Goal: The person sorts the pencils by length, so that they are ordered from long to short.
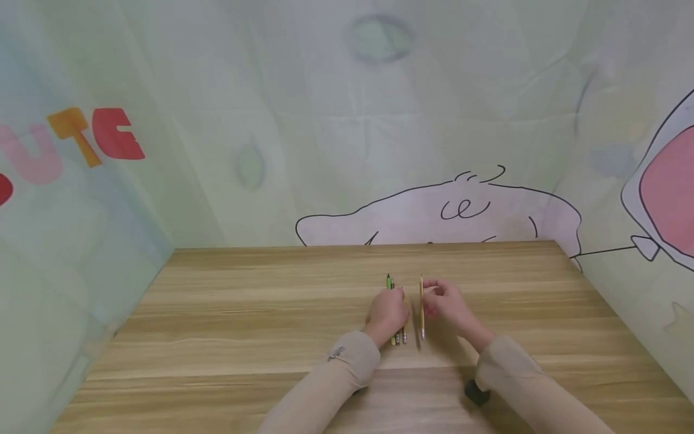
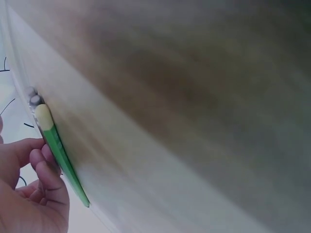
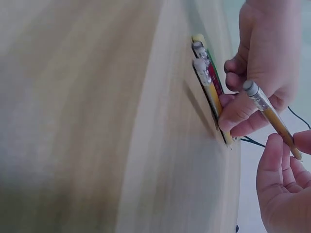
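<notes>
My right hand (image 1: 447, 306) pinches a yellow pencil (image 1: 422, 313) between thumb and fingers. It stands a little off the table, its metal band and eraser toward me. Just left of it, my left hand (image 1: 388, 313) grips a small row of pencils on the table, curled over their middles. Among them are a green pencil (image 2: 60, 158) with a pale yellow end, a dark red pencil (image 3: 215, 80) and another yellow pencil (image 3: 210, 90). In the head view, my left hand hides their middle parts.
The wood-grain table (image 1: 233, 313) spreads around both hands. Behind its far edge hangs a printed cloth backdrop (image 1: 336, 150) with cartoon drawings. A small black object (image 1: 477, 393) shows beneath my right sleeve.
</notes>
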### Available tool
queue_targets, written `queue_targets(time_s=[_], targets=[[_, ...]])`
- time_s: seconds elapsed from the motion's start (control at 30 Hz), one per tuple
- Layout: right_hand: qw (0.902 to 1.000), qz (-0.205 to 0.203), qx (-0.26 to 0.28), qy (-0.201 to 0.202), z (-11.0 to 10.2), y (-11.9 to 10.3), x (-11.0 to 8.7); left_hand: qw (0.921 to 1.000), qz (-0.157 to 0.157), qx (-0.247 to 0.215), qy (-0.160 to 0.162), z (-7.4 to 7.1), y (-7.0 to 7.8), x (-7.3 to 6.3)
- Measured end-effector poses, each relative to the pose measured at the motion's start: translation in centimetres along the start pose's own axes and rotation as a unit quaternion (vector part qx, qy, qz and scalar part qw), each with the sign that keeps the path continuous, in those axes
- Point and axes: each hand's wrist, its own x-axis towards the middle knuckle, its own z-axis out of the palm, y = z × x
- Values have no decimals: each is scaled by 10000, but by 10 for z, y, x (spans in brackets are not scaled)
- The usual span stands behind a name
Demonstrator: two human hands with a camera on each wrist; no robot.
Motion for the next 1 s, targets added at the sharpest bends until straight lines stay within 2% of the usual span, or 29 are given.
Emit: queue_targets(time_s=[0.27, 0.63, 0.8, 1.0], targets=[[9998, 139, -109, -33, 0, -2, 12, 10000, -30, 33, 48, 0, -1, 0], [9963, 430, -725, -148, 7, 10, 27, 9999, 43, -48, 80, -1, -2, -1], [9923, 470, -1148, -2, 14, 14, 28, 9999, 78, 35, 127, -1, -3, 0], [9891, 551, -1360, 103, 17, 12, 29, 9996, 174, 126, 171, 0, -4, 2]])
